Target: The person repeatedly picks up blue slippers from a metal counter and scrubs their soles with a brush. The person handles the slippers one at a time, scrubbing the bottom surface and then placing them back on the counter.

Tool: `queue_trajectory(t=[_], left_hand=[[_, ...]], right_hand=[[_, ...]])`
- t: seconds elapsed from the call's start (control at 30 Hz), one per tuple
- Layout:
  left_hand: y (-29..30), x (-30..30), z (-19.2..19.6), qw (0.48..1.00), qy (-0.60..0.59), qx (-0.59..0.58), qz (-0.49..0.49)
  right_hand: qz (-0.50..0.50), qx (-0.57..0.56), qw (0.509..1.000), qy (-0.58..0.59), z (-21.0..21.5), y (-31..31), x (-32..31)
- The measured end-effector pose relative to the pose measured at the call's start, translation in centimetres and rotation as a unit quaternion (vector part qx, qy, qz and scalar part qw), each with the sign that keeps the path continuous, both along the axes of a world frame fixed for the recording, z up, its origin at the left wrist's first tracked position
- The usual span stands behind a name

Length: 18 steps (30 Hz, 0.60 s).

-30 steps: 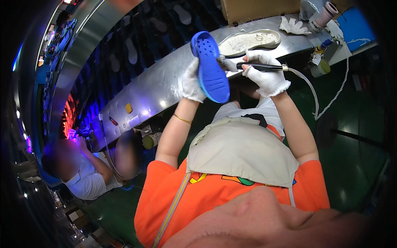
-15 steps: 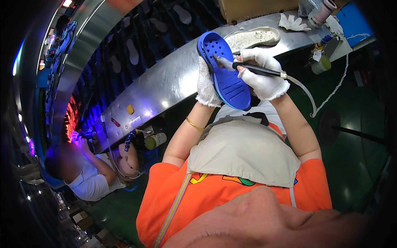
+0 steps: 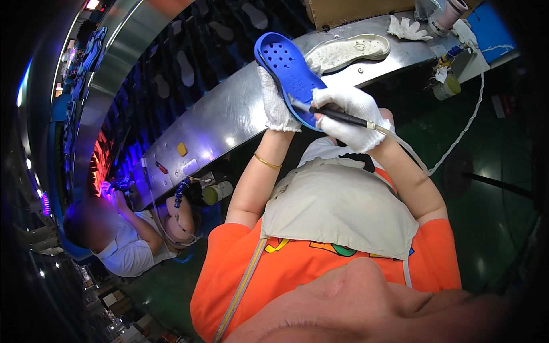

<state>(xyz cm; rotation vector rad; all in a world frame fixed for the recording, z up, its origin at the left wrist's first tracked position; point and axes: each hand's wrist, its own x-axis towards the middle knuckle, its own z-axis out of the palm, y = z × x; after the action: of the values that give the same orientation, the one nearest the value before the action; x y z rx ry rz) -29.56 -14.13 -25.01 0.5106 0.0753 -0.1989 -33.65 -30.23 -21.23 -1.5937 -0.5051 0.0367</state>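
Observation:
In a white knit glove, my left hand [image 3: 275, 106] grips a blue shoe sole [image 3: 294, 74] along its left edge and holds it tilted above the bench. The sole has a patch of round holes toward its far end. My gloved right hand [image 3: 353, 114] is closed on a black-handled brush [image 3: 345, 117], with bare fingertips showing. A pale hose runs from the brush's rear end. Its bristles touch the sole's inner face near the heel end, which my right hand partly hides. Just beyond the sole, a white shoe [image 3: 357, 50] lies on the metal bench.
The curved metal bench [image 3: 200, 123] borders a dark conveyor [image 3: 200, 51] carrying soles. A cardboard box [image 3: 354, 11], a spare white glove [image 3: 407, 28] and a hanging jar [image 3: 446, 87] are at the far right. Another person [image 3: 128, 243] sits at the left, near a second jar [image 3: 216, 193].
The sole has moved left and slightly away from me. The brush has gone from the holed end down to the heel end, my right hand moving nearer with it.

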Motion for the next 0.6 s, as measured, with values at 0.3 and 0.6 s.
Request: queue_trajectory(t=[0.3, 0.6], left_hand=[[-0.2, -2.0, 1.5, 0.993, -0.008, -0.114, -0.032], [-0.1, -0.6, 0.0, 0.988, -0.094, -0.099, -0.074]], right_hand=[[-0.036, 0.091, 0.990, 0.105, 0.6, -1.4, 2.0], [0.006, 0.105, 0.990, 0.094, 0.1, 0.5, -0.4]])
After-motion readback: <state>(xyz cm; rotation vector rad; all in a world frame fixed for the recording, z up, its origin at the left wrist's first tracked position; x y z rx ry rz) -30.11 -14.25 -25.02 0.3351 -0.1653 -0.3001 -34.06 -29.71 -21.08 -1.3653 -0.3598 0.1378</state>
